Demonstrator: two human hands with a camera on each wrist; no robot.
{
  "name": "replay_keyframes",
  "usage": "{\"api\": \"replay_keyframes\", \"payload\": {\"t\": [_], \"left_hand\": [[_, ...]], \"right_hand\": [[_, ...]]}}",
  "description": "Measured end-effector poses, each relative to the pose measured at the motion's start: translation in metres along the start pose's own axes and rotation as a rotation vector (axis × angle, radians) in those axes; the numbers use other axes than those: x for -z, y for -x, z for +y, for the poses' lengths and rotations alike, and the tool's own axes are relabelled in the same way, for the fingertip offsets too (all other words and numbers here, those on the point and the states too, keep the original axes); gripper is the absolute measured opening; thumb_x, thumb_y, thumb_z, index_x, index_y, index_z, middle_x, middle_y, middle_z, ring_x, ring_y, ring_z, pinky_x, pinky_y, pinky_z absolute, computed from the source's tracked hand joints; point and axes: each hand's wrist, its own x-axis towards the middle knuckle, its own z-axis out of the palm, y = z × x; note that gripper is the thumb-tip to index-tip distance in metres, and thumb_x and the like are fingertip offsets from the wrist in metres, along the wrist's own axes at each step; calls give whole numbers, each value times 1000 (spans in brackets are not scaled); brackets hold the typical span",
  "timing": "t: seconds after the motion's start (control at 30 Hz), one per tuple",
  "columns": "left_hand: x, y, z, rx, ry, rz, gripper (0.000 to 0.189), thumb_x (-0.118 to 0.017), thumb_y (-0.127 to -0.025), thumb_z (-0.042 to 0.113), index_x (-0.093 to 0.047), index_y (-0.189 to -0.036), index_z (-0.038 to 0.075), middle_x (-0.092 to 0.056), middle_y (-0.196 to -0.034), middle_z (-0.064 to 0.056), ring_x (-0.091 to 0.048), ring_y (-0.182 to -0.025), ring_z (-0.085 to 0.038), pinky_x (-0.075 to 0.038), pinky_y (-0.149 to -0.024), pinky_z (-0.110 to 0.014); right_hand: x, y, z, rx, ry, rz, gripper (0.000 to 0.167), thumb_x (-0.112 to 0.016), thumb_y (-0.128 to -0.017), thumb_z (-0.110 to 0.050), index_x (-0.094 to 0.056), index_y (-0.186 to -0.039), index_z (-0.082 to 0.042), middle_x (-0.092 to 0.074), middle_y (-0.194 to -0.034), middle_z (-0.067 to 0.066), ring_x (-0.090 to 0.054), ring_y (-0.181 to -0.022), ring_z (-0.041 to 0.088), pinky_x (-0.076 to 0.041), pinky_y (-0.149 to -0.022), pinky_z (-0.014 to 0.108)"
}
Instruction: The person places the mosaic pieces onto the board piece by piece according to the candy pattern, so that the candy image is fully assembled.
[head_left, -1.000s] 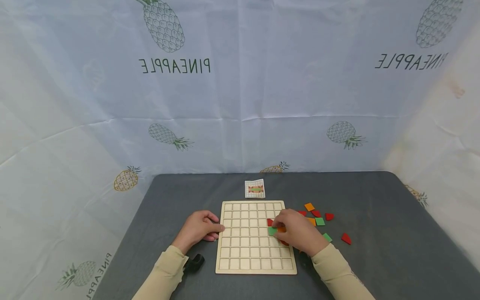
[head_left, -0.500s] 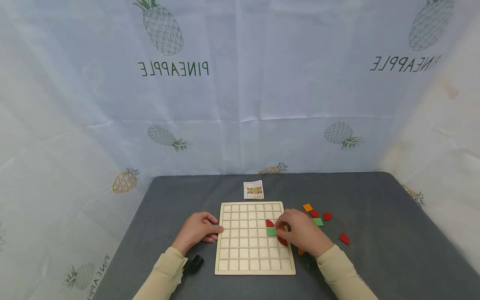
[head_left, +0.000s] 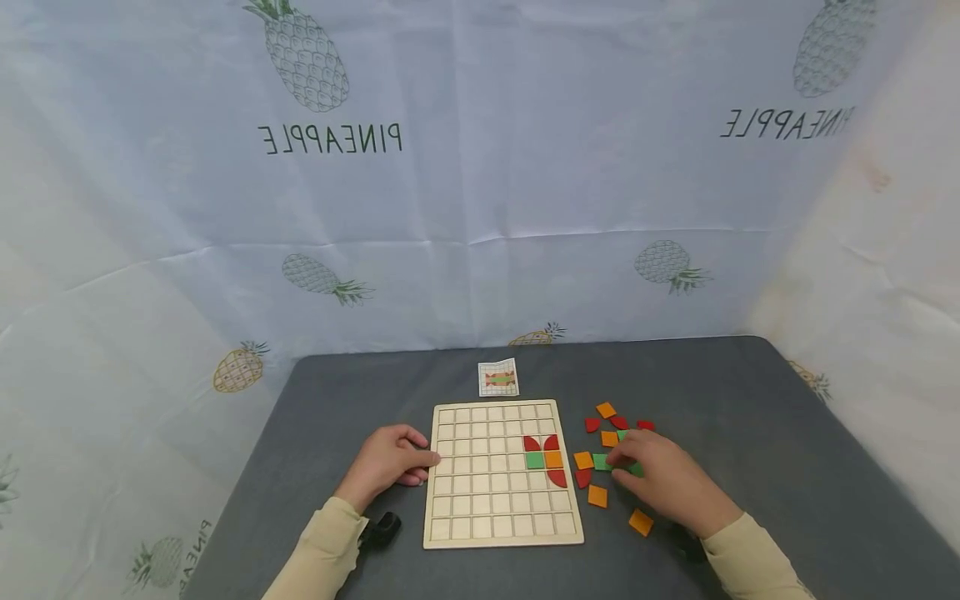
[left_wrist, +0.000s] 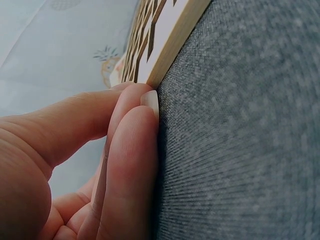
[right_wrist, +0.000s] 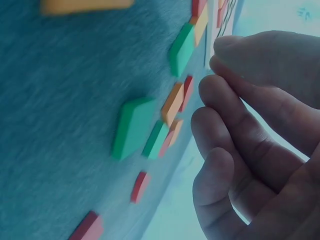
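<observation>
A wooden grid board [head_left: 487,504] lies in front of me in the head view. My left hand [head_left: 384,462] pinches its left edge; the left wrist view shows fingertips against the board's side [left_wrist: 172,47]. On its right part sit red quarter-round tiles [head_left: 557,478], a green square tile [head_left: 534,460] and an orange square tile [head_left: 553,459]. Right of the board, my right hand [head_left: 667,479] hovers over loose tiles, nearest a green tile [head_left: 602,462]. Its fingers are loosely bent, and nothing shows between them in the right wrist view.
Loose orange [head_left: 597,496], red [head_left: 582,478] and green tiles lie scattered right of the board on the dark table [head_left: 720,400]. A small pattern card [head_left: 498,378] stands behind the board. A pineapple-print curtain [head_left: 450,183] hangs behind the table.
My right hand has left the board and moved right over the loose tiles. An orange square and two upper red tiles now show uncovered on the board. The left hand stays at the edge.
</observation>
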Motion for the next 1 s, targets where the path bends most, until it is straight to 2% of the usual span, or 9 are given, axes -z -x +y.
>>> {"api": "replay_keyframes", "payload": {"t": [0.23, 0.43, 0.53, 0.8, 1.0], "left_hand": [[2, 2, -2, -13, 2, 10, 37, -94, -84, 17, -71, -109, 2, -73, -82, -13, -76, -67, -18, -67, -63, -36], [2, 3, -2, -9, 14, -7, 39, -95, -84, 18, -71, -112, 2, -75, -83, -12, -76, -68, -18, -68, -65, -36], [0, 3, -2, -17, 15, -6, 40, -95, -84, 19, -71, -112, 2, -74, -83, -12, -76, -69, -18, -68, -65, -36], [0, 2, -1, -12, 0, 5, 38, -94, -85, 18, -71, -110, 3, -74, -82, -12, -76, -67, -17, -67, -63, -35], [0, 3, -1, -12, 9, -1, 38, -95, -84, 18, -71, -110, 2, -74, -83, -12, -76, -68, -17, -68, -64, -35]], "right_hand": [[-7, -4, -6, 32, -47, -8, 14, -90, -89, -23, -80, -98, -28, -71, -102, -15, -72, -103, 17, -65, -87, 38], [-17, -13, -14, 75, -75, -19, 14, -91, -89, -22, -82, -99, -26, -65, -96, -16, -59, -87, 4, -58, -73, 24], [-19, -15, -17, 70, -57, -37, 15, -93, -87, -21, -82, -97, -25, -64, -95, -16, -57, -84, 1, -57, -71, 22], [-20, -14, -22, 62, -29, -50, 17, -94, -85, -21, -81, -94, -25, -60, -93, -15, -53, -82, 2, -54, -67, 21], [-21, -17, -23, 67, 11, -54, 19, -96, -83, -22, -80, -94, -24, -63, -94, -14, -55, -85, 3, -58, -71, 23]]}}
